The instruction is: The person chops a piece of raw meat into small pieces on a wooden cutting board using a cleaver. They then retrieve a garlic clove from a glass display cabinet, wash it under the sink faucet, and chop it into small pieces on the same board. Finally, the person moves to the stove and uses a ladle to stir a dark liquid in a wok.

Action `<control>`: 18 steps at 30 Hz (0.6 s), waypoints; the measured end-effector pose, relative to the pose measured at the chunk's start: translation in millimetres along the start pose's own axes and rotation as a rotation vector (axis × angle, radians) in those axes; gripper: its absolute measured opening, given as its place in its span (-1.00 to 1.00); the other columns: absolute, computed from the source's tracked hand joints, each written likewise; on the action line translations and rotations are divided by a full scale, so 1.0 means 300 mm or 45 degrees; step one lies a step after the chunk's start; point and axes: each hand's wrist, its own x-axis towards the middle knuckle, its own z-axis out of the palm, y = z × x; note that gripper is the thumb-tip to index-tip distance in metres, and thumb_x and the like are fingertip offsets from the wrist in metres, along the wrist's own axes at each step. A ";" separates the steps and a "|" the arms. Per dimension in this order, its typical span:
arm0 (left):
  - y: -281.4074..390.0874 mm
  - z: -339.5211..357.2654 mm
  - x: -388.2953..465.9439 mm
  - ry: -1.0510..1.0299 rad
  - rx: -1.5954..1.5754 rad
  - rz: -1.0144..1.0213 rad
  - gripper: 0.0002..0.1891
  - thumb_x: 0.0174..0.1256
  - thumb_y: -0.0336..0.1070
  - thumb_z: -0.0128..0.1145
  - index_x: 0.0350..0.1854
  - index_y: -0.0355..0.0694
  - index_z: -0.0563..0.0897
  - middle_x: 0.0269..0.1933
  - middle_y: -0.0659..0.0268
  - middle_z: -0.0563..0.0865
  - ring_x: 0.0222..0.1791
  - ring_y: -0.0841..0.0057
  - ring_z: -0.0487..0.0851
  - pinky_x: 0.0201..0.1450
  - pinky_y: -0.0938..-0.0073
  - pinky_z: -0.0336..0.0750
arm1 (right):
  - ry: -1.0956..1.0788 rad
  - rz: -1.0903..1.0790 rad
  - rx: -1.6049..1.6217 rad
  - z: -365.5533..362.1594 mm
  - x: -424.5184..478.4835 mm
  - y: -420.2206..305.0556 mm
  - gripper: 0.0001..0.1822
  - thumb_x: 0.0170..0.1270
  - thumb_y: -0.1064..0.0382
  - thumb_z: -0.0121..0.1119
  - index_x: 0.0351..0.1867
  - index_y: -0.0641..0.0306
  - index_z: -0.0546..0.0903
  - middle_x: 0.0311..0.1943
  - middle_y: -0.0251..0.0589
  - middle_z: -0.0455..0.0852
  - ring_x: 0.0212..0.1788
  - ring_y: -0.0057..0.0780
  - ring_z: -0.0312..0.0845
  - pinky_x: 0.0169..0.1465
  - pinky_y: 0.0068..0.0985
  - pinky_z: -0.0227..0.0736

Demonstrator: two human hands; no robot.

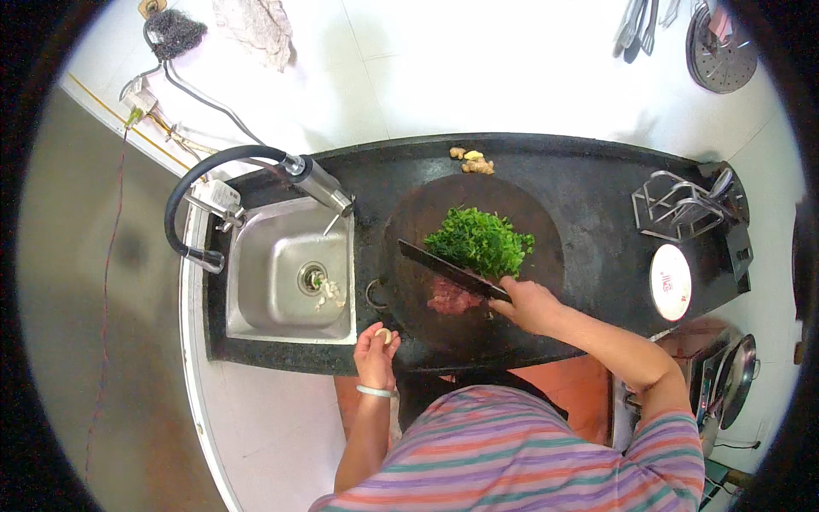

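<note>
My right hand (pixel 528 306) grips the handle of a dark cleaver (pixel 448 271), whose blade points to the left over a round wooden chopping board (pixel 409 230). Beyond the blade lies a heap of chopped leafy greens (pixel 480 240). On the near side, partly under the blade, is a patch of minced or chopped red meat (pixel 450 298). Between the fingers of my left hand (pixel 374 358) is a small pale piece, perhaps a garlic clove (pixel 384 335). That hand is at the counter's front edge, near the corner of the sink.
Left of the board is a steel sink (pixel 256 313) with pale scraps (pixel 329 293) by its drain and a pull-down faucet (pixel 320 185) above. Ginger pieces (pixel 477 163) lie behind the board. To the right are a metal rack (pixel 672 205) and a white plate (pixel 670 281).
</note>
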 end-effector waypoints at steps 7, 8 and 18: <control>0.010 -0.027 -0.027 0.028 -0.027 -0.016 -0.79 0.28 -0.41 0.01 -0.08 -0.36 0.49 -0.26 0.22 0.59 -0.25 0.39 0.63 -0.14 0.49 0.59 | 0.086 0.054 -0.069 0.041 -0.010 -0.004 -0.62 0.22 0.02 0.09 -0.24 0.34 0.36 -0.44 0.16 0.62 -0.31 0.14 0.55 -0.23 -0.11 0.45; 0.011 -0.021 -0.027 0.013 -0.022 -0.031 -0.79 0.28 -0.41 0.01 -0.08 -0.37 0.49 -0.26 0.22 0.59 -0.25 0.39 0.63 -0.14 0.49 0.59 | 0.070 0.038 -0.073 0.039 -0.008 0.015 -0.62 0.22 0.03 0.09 -0.23 0.33 0.36 -0.45 0.15 0.62 -0.31 0.13 0.55 -0.24 -0.11 0.45; 0.021 0.015 -0.021 -0.054 -0.015 -0.046 -0.78 0.27 -0.43 0.02 -0.07 -0.36 0.48 -0.23 0.20 0.59 -0.24 0.41 0.63 -0.12 0.47 0.58 | 0.095 0.013 -0.045 0.007 0.022 0.012 -0.63 0.20 0.04 0.10 -0.25 0.35 0.41 -0.45 0.15 0.62 -0.29 0.11 0.56 -0.24 -0.11 0.45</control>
